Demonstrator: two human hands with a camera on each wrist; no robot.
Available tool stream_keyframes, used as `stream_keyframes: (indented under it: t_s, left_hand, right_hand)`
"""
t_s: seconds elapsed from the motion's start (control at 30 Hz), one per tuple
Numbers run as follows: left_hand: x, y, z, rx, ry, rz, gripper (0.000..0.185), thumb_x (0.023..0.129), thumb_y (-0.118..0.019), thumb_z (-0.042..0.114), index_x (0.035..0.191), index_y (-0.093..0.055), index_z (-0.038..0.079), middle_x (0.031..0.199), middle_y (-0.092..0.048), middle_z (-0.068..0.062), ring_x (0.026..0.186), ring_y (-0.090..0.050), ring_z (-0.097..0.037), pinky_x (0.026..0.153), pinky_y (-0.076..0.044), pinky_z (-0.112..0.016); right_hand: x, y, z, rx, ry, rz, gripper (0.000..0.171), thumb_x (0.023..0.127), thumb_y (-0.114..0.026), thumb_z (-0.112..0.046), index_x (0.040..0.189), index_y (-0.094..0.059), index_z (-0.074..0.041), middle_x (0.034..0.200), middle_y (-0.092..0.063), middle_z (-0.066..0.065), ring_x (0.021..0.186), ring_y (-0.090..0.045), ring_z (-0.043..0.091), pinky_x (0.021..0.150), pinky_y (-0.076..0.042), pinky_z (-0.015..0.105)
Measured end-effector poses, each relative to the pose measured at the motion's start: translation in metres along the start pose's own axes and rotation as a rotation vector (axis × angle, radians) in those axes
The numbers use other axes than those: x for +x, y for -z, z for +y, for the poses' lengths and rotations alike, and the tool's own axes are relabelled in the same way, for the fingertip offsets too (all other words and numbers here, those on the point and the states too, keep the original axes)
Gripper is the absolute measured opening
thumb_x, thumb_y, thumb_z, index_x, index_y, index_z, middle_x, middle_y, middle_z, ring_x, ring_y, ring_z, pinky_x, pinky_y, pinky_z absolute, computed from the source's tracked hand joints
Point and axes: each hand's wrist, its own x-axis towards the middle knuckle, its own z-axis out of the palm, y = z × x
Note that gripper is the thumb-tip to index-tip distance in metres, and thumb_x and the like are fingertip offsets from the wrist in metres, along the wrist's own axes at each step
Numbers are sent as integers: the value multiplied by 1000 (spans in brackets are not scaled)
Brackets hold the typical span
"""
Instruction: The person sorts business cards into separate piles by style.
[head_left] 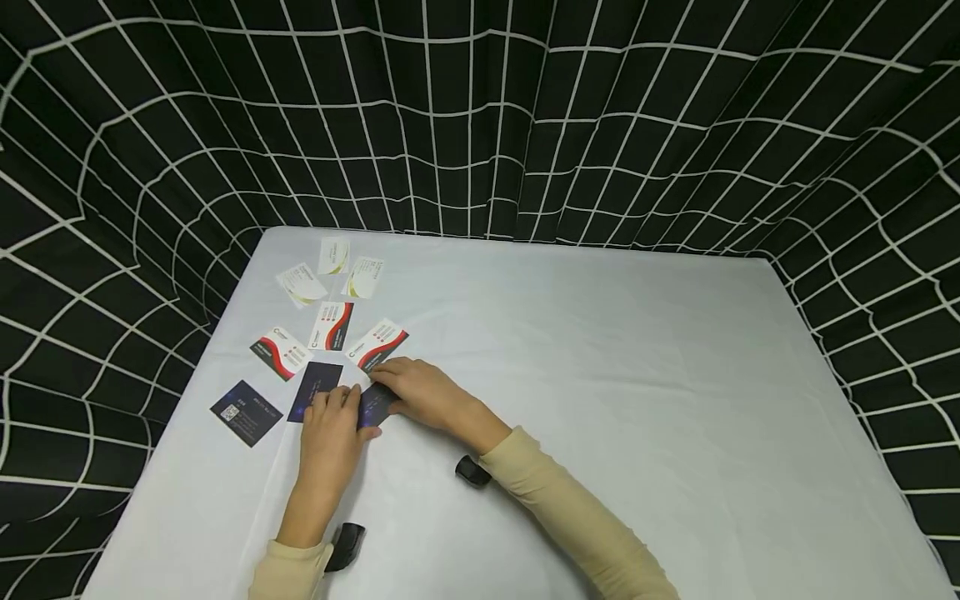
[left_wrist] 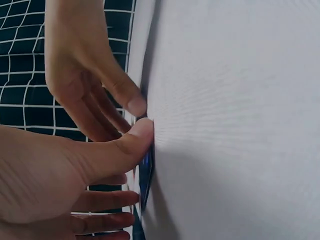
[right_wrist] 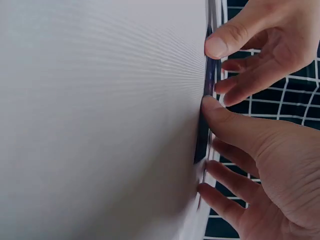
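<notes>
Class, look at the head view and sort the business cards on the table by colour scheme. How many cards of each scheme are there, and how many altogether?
White cards with yellow-green accents: 3
White cards with red and black swoosh: 3
Dark navy cards: 3, one of them under the fingers of the left hand and the right hand
Total: 9 cards

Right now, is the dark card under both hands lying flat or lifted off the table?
Flat: the dark card lies against the table, both thumbs touching its edge.
</notes>
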Motion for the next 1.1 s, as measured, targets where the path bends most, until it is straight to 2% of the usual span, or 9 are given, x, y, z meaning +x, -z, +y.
stream_keyframes:
  t_s: [0.23,0.37,0.5,0.63,0.77,0.87,0.97,1.03,1.1]
  left_hand:
    - [1,-10,8,-64,48,9,63,66,-88,15,116,-63,-14,103,-61,-25,93,-50,-40,80,-39,-51]
    - [-2,-10,6,-52,112,-10,64,62,-91,20,112,-65,-12,103,-58,-27,93,-48,-41,80,-40,-52]
    - [1,-5,3,-64,137,-19,61,57,-93,21,103,-66,-7,100,-56,-25,94,-48,-42,81,-41,-53]
    - [6,1,0,-102,140,-39,59,55,-94,14,98,-59,-3,93,-58,-21,90,-49,-40,80,-41,-54]
    - [12,1,-3,-186,127,-54,56,60,-91,5,101,-54,0,93,-65,-20,86,-58,-39,75,-43,-52]
    - [17,1,-4,-276,126,-26,46,69,-85,-2,105,-57,1,94,-69,-19,78,-63,-34,68,-45,-48]
    - [25,3,0,-372,134,8,37,74,-79,-8,106,-63,0,83,-66,-14,67,-57,-24,62,-42,-40]
    - [31,3,5,-430,137,25,35,74,-78,-10,105,-66,0,75,-60,-10,62,-50,-19,60,-38,-36]
    - [38,1,10,-487,148,25,35,72,-79,-10,104,-68,1,69,-56,-8,61,-50,-16,60,-38,-33]
  right_hand:
    - [-3,1,8,-21,-6,-19,52,86,-76,-27,133,-60,-10,125,-60,2,116,-55,16,98,-43,29]
    - [-2,0,9,-19,-11,-67,56,83,-77,-30,134,-60,-12,126,-58,1,117,-52,16,96,-43,29]
    - [5,4,6,7,-59,-111,59,77,-82,-34,129,-63,-14,123,-58,0,115,-51,15,96,-42,28]
    - [12,8,2,46,-97,-121,50,71,-86,-33,113,-67,-15,112,-56,-2,108,-52,13,90,-44,25]
    - [11,10,2,72,-105,-77,33,78,-83,-26,105,-68,-14,105,-55,-2,95,-56,10,81,-47,23]
    - [7,14,9,158,-116,-38,20,86,-76,-19,104,-70,-13,100,-60,-2,85,-58,9,77,-47,23]
    - [-2,21,18,321,-155,-21,15,89,-72,-13,103,-72,-10,93,-68,-2,81,-60,8,75,-47,23]
    - [-9,25,26,403,-183,-7,14,89,-71,-12,103,-72,-9,90,-70,-1,80,-61,7,74,-47,23]
    - [-16,29,33,462,-230,20,14,89,-72,-11,103,-73,-8,88,-70,1,75,-60,8,71,-47,23]
